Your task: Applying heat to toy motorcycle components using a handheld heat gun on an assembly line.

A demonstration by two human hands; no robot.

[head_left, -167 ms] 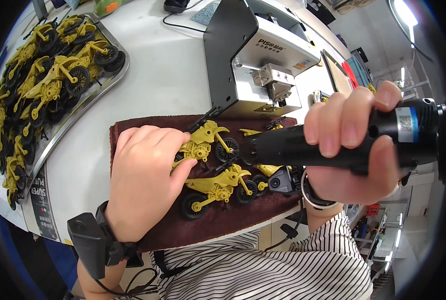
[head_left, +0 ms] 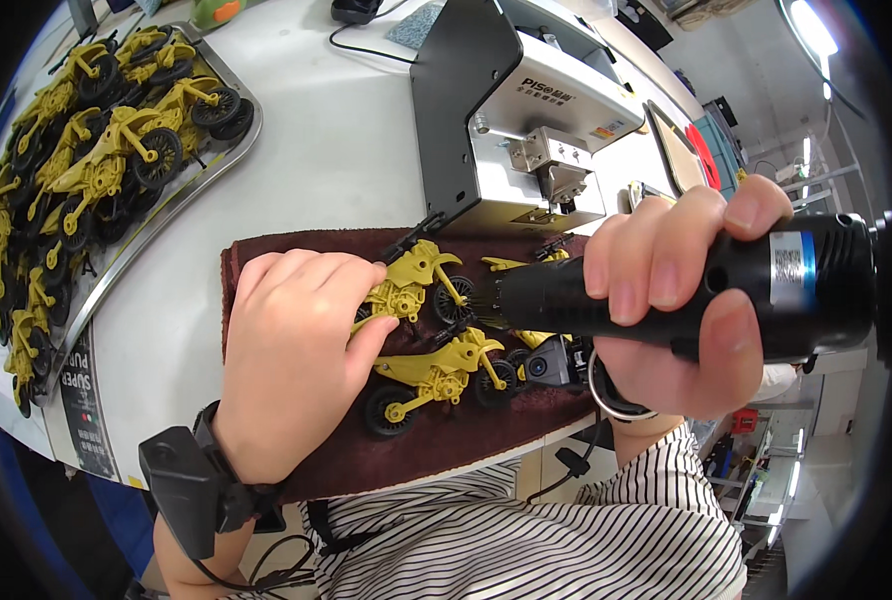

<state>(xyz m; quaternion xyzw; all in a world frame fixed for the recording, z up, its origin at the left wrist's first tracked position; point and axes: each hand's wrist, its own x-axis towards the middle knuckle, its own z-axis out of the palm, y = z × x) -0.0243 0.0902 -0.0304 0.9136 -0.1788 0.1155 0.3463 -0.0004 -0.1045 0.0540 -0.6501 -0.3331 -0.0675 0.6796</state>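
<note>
My left hand (head_left: 301,350) is closed on the rear part of a yellow toy motorcycle (head_left: 413,272) with black wheels, pressing it on the dark brown cloth (head_left: 341,460). In my right hand (head_left: 671,275) is a black electric screwdriver (head_left: 541,297), fingers wrapped around its thick body. Its narrow end points left at the toy's front wheel (head_left: 454,298); the bit is hard to make out, and whether it touches cannot be told. Just nearer to me lies a second yellow toy motorcycle (head_left: 436,373). More yellow parts (head_left: 504,264) show partly behind the screwdriver.
A metal tray (head_left: 181,200) heaped with yellow toy motorcycles (head_left: 96,165) stands at the left. Beyond the cloth sits a grey and black boxed machine (head_left: 526,130). A black cable (head_left: 366,52) runs across the white table (head_left: 316,140) at the back.
My right hand and the screwdriver have shifted slightly left, with the grip a little lower on the picture. My left hand stays on the toy motorcycle, almost unmoved.
</note>
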